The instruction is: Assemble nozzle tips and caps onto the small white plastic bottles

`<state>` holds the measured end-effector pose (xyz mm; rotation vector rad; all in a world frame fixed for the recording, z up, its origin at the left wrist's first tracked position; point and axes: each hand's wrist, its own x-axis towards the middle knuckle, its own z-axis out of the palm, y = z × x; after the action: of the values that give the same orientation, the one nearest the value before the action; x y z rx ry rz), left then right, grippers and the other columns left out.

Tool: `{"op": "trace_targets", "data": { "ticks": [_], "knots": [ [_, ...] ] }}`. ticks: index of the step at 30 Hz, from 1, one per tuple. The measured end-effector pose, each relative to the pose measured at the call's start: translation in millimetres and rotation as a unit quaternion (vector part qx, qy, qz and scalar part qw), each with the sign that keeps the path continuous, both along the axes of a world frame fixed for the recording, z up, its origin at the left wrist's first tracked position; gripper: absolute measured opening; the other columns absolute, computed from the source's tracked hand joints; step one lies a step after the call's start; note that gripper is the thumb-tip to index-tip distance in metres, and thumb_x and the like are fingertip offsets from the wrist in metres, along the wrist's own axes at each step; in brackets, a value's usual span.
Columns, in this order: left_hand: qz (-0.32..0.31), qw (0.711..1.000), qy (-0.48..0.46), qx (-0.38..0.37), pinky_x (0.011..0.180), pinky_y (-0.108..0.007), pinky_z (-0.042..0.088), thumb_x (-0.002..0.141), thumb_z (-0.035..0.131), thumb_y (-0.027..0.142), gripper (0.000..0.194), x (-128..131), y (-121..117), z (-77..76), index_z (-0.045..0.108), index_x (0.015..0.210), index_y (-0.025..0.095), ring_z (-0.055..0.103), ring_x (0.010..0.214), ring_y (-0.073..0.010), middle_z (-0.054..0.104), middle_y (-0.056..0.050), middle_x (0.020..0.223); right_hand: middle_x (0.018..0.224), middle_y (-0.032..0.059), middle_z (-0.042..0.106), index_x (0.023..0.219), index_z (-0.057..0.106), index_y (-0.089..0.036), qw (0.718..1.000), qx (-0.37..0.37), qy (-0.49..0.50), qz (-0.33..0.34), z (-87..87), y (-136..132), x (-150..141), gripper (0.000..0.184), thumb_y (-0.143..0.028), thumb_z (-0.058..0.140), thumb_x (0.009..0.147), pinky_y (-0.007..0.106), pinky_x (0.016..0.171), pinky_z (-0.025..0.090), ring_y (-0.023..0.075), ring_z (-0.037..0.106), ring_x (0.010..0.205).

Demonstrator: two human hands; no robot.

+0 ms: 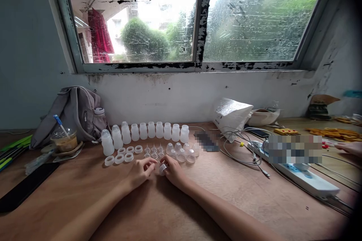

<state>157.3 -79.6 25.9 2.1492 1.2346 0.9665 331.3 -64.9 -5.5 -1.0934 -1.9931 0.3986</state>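
Pinched in the right hand (pixel 173 172), low over the table (pixel 158 211): a small, pale ring-like part (pixel 162 169). Held at the edge, probably to leave its opening free and within reach of the other side. Just beside it, the left hand (pixel 141 173), with fingers bent and close to the part; not possible to tell if grasping something small or only ready to help.

Beyond the hands, ten whitish bottles (pixel 143 131) upright in a curved row, perhaps so arranged for easy reach and counting. At the left end of this row, three taller than the rest, with domed tops. Nearer to the hands, loose parts grouped by kind, likely to make picking simple: flat rings (pixel 109 160) beyond and left of the left hand, teat-like parts (pixel 154 150) straight beyond both hands, clear domed caps (pixel 181 155) beyond and right of the right hand.

Farther to the right of the hands, a silvery-white pouch (pixel 230 116) with small dark print, too small to read. Also there, a white power strip (pixel 313 182), partly under a blurred patch. No readable brand or label on the bottles. At the far right, another person's hand (pixel 349 147), well apart.
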Motion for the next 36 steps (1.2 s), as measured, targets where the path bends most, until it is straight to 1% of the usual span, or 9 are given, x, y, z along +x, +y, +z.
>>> {"op": "trace_targets", "data": {
  "ticks": [5,7,11,17,23,26,29,31,36],
  "knots": [
    [0.217,0.967,0.115,0.07,0.063,-0.023,0.042,0.081,0.04,0.029,0.027,-28,60,23.4,0.053,0.103,0.023,0.06,0.067,-0.0151,0.065,-0.001,0.078,0.081,0.0025,0.055,0.079,0.05,-0.018,1.0,0.002,0.019,-0.002,0.7,0,2,0.03,0.0,0.039,0.058,0.022,0.063,0.038,0.014,0.049,0.073],
    [0.251,0.957,0.126,0.067,0.066,-0.026,0.041,0.08,0.041,0.026,0.032,-38,86,30.3,0.049,0.111,0.022,0.06,0.075,-0.019,0.066,-0.004,0.081,0.083,0.0029,0.055,0.079,0.05,-0.018,1.0,0.004,0.02,0.001,1.3,-1,2,0.03,0.0,0.039,0.058,0.023,0.064,0.038,0.0143,0.049,0.075],
    [0.293,0.944,0.143,0.055,0.064,-0.028,0.04,0.078,0.043,0.025,0.043,-47,123,33.2,0.04,0.12,0.02,0.06,0.073,-0.0221,0.065,-0.006,0.077,0.079,0.0023,0.056,0.077,0.049,-0.018,1.0,-0.002,0.02,0.0,3.0,-4,2,0.027,-0.001,0.04,0.058,0.022,0.063,0.037,0.0143,0.05,0.073],
    [0.33,0.932,0.132,0.075,0.059,-0.028,0.039,0.079,0.043,0.024,0.034,-42,141,27.4,0.047,0.111,0.015,0.058,0.07,-0.0234,0.062,-0.009,0.073,0.073,0.0003,0.057,0.081,0.048,-0.019,0.999,-0.029,0.02,0.001,6.7,-11,4,0.027,-0.003,0.039,0.06,0.02,0.057,0.035,0.0127,0.05,0.065],
    [0.352,0.916,0.089,0.171,0.072,-0.029,0.041,0.08,0.042,0.03,0.021,-31,115,33.5,0.056,0.091,0.018,0.052,0.087,-0.021,0.051,-0.009,0.094,0.063,-0.003,0.055,0.097,0.05,-0.02,0.999,-0.038,0.036,0.015,9.5,-13,5,0.04,-0.003,0.038,0.063,0.019,0.055,0.035,0.0106,0.048,0.057],
    [0.352,0.905,0.057,0.23,0.084,-0.031,0.038,0.08,0.043,0.034,0.022,-22,88,39.6,0.055,0.092,0.02,0.046,0.097,-0.0211,0.042,-0.008,0.104,0.06,-0.003,0.053,0.086,0.057,-0.019,0.998,-0.055,0.034,0.012,12.6,-13,7,0.033,-0.004,0.039,0.064,0.018,0.052,0.035,0.0091,0.046,0.053],
    [0.282,0.909,-0.025,0.306,0.09,-0.033,0.035,0.081,0.042,0.031,0.017,-10,52,41.5,0.052,0.089,0.02,0.042,0.104,-0.0204,0.04,-0.007,0.111,0.063,-0.0024,0.053,0.085,0.056,-0.019,0.992,-0.089,0.087,0.018,18.6,-13,9,0.023,-0.01,0.04,0.072,0.018,0.05,0.037,0.0083,0.047,0.051],
    [0.22,0.933,-0.043,0.283,0.091,-0.032,0.034,0.083,0.038,0.028,0.015,-1,28,39.0,0.048,0.091,0.022,0.041,0.108,-0.0194,0.041,-0.005,0.115,0.066,-0.0016,0.054,0.094,0.053,-0.019,0.982,-0.123,0.139,0.031,24.1,-13,9,0.02,-0.021,0.042,0.078,0.02,0.05,0.04,0.0092,0.05,0.052],
    [0.109,0.971,-0.067,0.202,0.091,-0.031,0.035,0.086,0.033,0.026,0.014,16,-9,23.2,0.044,0.094,0.023,0.044,0.107,-0.0177,0.044,-0.004,0.117,0.09,0.0044,0.054,0.12,0.038,-0.023,0.937,-0.193,0.274,0.097,40.4,-11,11,0.044,-0.041,0.044,0.08,0.023,0.055,0.047,0.0146,0.056,0.075]
  ]
}}
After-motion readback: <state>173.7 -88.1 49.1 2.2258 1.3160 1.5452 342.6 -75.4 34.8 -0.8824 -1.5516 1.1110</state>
